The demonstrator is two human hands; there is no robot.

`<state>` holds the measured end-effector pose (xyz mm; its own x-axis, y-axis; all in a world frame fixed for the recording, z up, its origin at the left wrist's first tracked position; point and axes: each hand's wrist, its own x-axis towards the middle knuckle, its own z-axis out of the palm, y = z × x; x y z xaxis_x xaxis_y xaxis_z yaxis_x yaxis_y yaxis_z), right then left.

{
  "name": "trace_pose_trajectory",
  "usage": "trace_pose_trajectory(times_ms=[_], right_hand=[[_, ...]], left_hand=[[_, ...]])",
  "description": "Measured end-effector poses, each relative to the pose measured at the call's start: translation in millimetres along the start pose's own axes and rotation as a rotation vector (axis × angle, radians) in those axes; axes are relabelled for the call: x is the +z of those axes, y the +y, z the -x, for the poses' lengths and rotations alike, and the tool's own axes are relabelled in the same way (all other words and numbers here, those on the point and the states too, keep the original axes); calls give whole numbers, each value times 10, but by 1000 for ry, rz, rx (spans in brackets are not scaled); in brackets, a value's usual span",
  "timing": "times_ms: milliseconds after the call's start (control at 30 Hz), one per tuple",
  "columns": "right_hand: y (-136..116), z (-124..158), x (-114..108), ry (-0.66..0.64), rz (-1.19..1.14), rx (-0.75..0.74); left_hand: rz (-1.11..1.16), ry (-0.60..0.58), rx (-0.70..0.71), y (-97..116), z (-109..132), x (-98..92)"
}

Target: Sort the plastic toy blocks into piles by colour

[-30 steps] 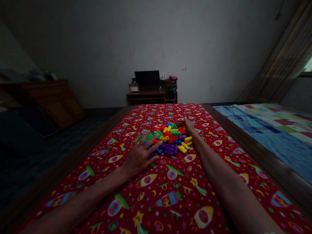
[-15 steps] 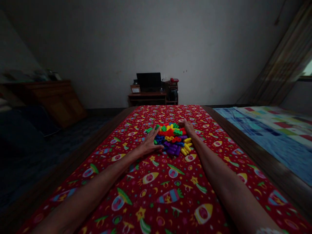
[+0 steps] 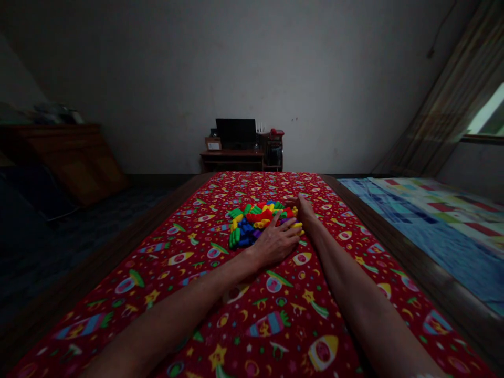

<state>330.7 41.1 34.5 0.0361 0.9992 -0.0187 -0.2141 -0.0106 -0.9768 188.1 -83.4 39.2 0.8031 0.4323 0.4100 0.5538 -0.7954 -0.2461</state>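
Dim grey walls are seen all around, and a red bed sheet (image 3: 252, 315) with rockets and stars is spread out in front. On the far left a brown cabinet (image 3: 71, 157) is seen in the dark. At the back a small desk (image 3: 232, 156) with a black screen (image 3: 235, 133) is set against the wall.

A pile of bright toy blocks (image 3: 255, 220) is lying in the middle of the sheet. Half a second ago the pile was held between both hands; now the left hand (image 3: 277, 242) has been slid to the right, along the near edge of the pile. It is laid flat and spread wide, and nothing is gripped in it. The blocks look to have been pushed into a tighter heap, a bit more to the left.

The right hand (image 3: 304, 209) has been kept at the right side of the pile, open, its edge touching the blocks. Nothing is held.

On the right a blue patchwork blanket (image 3: 425, 220) and a curtain (image 3: 444, 115) are seen. Nothing is in the way of the hands.
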Motion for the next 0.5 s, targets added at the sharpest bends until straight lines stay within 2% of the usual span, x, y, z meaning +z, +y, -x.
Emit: trace_pose_trajectory(times_ms=[133, 200, 300, 367, 433, 500], right_hand=[[-137, 46, -199, -33, 201, 44], [-250, 78, -316, -163, 350, 27], [-435, 108, -463, -441, 539, -13], [-524, 105, -518, -538, 657, -11], [-563, 87, -542, -541, 781, -7], [-558, 61, -568, -474, 867, -39]], left_hand=[[26, -12, -24, -159, 78, -44], [36, -17, -25, -115, 130, -126], [73, 0, -4, 103, 244, -229], [146, 5, 57, 295, 336, -248], [258, 5, 126, 464, 413, -231], [378, -9, 144, 564, 457, -209]])
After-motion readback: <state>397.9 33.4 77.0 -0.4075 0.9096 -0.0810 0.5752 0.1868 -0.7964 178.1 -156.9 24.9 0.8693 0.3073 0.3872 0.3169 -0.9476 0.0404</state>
